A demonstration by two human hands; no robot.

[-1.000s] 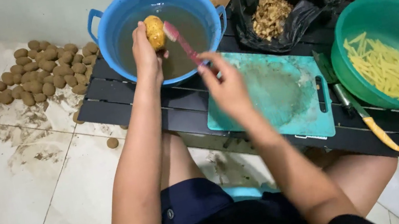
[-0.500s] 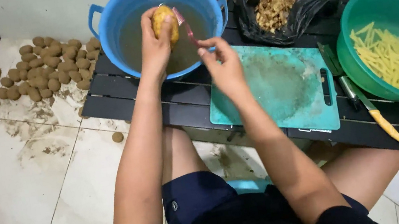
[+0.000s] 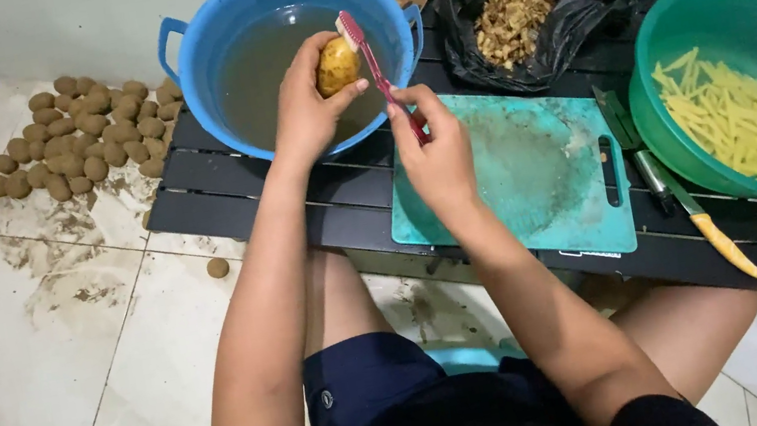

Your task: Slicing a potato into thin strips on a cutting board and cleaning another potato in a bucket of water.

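The left hand (image 3: 307, 113) grips a potato (image 3: 337, 65) from below and the side, fingers wrapped round it, and holds it over the blue basin (image 3: 200, 44) of murky water, so whatever comes off the skin would fall there rather than on the table (image 3: 223, 192). The right hand (image 3: 434, 148) is closed round the lower handle of a red toothbrush (image 3: 372, 62), thumb and fingers pinched near its end; the head lies against the top of the potato, which gives the bristles reach across the curved skin. Just right of the right hand, partly under it, lies a teal cutting board (image 3: 535, 178), wet and smeared. Beyond that board, further right, a knife (image 3: 693, 214) with a yellow handle rests beside a green basin (image 3: 668, 56) holding pale potato sticks. Above the right hand, a black bag (image 3: 568, 0) stands open with brown peelings inside. Well left of the left hand, down on the tiled floor (image 3: 36, 348), sits a heap of unwashed potatoes (image 3: 74, 145), with one stray (image 3: 218, 267) nearer the table edge.
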